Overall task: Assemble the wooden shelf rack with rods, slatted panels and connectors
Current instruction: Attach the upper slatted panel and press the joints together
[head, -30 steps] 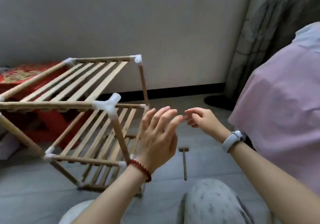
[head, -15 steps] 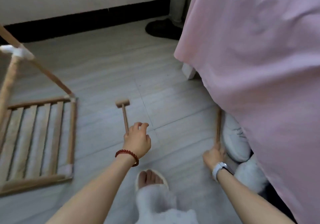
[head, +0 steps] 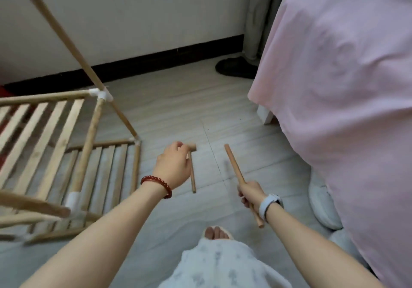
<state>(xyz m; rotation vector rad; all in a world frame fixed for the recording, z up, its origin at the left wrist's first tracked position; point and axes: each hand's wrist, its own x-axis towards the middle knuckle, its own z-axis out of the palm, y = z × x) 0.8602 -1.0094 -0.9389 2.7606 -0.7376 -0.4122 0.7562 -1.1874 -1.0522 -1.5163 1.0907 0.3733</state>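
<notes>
Over the grey tiled floor (head: 178, 113), I see both hands raised in front of me, each with a wooden piece in it. My left hand (head: 172, 166) has its fingers curled round the top of a small wooden mallet (head: 192, 171), close under the head; the handle hangs down past the wrist, clear of the floor as far as I can tell. A red bead bracelet (head: 157, 184) sits on that wrist. My right hand (head: 249, 193) is closed in a fist about a plain wooden rod (head: 234, 167), gripping it below the middle, so that the longer part slants up and to the left while a short end pokes out beneath the wrist. A pale watch band (head: 268, 205) wraps that wrist.

To the left, the partly built shelf rack (head: 66, 145) stands tilted, its slatted panels (head: 55, 122) joined to rods by white connectors (head: 101, 94) at the corners. One lower corner rests on the floor near the mallet, apart from it. At the right hangs a pink bedsheet (head: 345, 87). A bare foot (head: 217, 233) in a slipper shows below.
</notes>
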